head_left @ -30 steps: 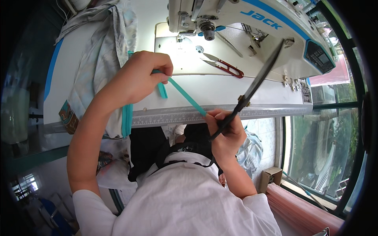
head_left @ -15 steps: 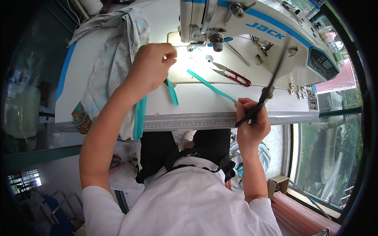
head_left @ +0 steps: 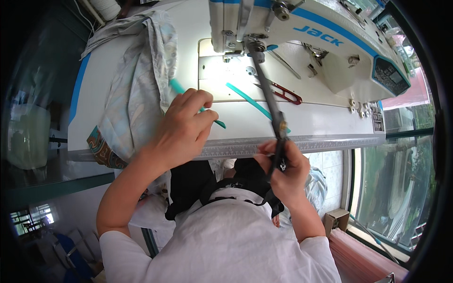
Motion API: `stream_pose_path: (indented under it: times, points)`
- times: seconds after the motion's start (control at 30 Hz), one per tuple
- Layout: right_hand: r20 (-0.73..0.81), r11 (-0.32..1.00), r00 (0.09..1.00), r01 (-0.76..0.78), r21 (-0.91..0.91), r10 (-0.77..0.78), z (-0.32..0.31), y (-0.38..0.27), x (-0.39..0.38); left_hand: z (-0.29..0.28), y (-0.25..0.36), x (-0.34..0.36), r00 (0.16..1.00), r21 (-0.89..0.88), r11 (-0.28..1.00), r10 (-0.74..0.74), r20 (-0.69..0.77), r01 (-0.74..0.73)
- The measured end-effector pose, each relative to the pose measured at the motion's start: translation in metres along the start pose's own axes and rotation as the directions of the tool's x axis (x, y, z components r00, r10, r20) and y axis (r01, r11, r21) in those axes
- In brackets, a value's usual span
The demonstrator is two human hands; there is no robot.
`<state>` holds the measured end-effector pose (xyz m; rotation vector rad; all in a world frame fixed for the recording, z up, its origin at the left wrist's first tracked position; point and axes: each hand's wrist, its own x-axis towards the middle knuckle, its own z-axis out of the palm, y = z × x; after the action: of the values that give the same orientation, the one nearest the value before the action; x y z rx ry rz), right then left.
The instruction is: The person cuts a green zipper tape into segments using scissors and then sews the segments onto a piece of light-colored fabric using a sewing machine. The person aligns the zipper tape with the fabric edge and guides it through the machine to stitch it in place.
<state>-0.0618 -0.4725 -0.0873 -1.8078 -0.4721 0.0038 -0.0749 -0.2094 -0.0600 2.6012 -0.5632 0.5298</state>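
Observation:
My left hand (head_left: 186, 125) is closed on a teal zipper tape (head_left: 177, 86), one end showing above the knuckles and another below the fingertips. It hovers over the table's front edge. In my right hand (head_left: 290, 172) are long black scissors (head_left: 279, 118), their blades pointing away toward the sewing machine (head_left: 325, 28) and blurred by motion. A separate teal strip (head_left: 245, 97) lies on the white table, passing behind the scissors. Left of the needle area, patterned pale grey fabric (head_left: 137, 89) is heaped, partly behind my left forearm.
Red-handled thread snips (head_left: 285, 93) lie on the machine bed, right of the scissors' blades. Several bobbins (head_left: 361, 109) sit at the table's right end. A ruler strip (head_left: 226, 148) runs along the front edge. A white thread cone (head_left: 104, 7) stands at the far left.
My left hand has come nearer and slightly right with the zipper tape. My right hand has moved left and nearer, letting go of the separate strip; the scissors have swung left.

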Motion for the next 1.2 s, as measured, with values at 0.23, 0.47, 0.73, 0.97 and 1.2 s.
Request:
stream_pose_path:
  times: [0.23, 0.47, 0.73, 0.97, 1.2]
  points:
    - [0.025, 0.957, 0.977, 0.214, -0.196, -0.213, 0.034, -0.007, 0.033, -0.007, 0.018, 0.012, 0.986, 0.159, 0.976, 0.138, 0.094, -0.151]
    - [-0.015, 0.99, 0.998, 0.064, -0.127, -0.067, 0.046, -0.008, 0.03, -0.01, 0.019, 0.006, 0.994, 0.148, 0.987, 0.073, -0.076, -0.061]
    - [-0.027, 0.968, 0.985, -0.161, 0.194, 0.17, 0.057, -0.008, 0.014, 0.045, 0.052, -0.054, 0.896, 0.195, 0.974, -0.013, -0.444, 0.111]
    - [-0.003, 0.934, 0.999, -0.035, 0.355, 0.038, 0.051, -0.022, 0.009, 0.027, 0.038, -0.042, 0.89, 0.091, 0.994, -0.018, -0.456, 0.067]
    - [0.172, 0.969, 0.985, -0.022, 0.247, -0.022, 0.025, -0.025, 0.01, -0.009, 0.057, -0.028, 0.675, -0.965, 0.052, -0.724, 0.141, 0.258]
